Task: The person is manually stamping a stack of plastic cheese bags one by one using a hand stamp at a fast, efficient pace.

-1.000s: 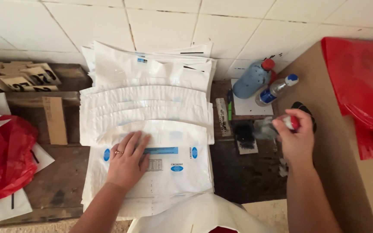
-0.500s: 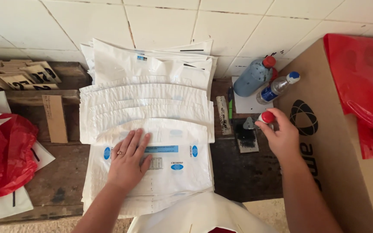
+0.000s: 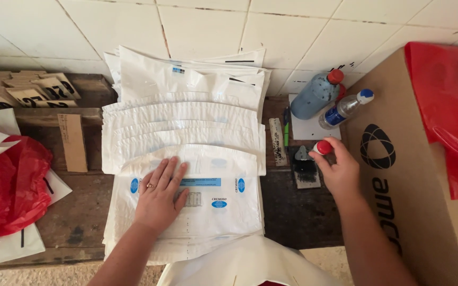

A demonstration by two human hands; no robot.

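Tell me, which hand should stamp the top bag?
Probably the right hand: it already grips the red-topped stamp at the black ink pad, while the left hand lies flat on the top white bag, steadying it.

- White sacks (image 3: 186,132): woven plastic by the look, slightly glossy, ribbed folds; left hand (image 3: 160,196) flat on the top one.
- Bench (image 3: 75,222): dark wood, rough, matt, stained.
- Red-capped stamper (image 3: 322,148) in right hand (image 3: 340,172): smooth plastic cap.
- Ink pad (image 3: 306,172): matt black (spongy-looking).
- Bottles (image 3: 319,95): plastic, semi-gloss.
- Box (image 3: 398,175): matt cardboard.
- Red bags (image 3: 6,185): thin shiny plastic.
- Wall (image 3: 292,32): tiles, smooth w/ dull sheen.
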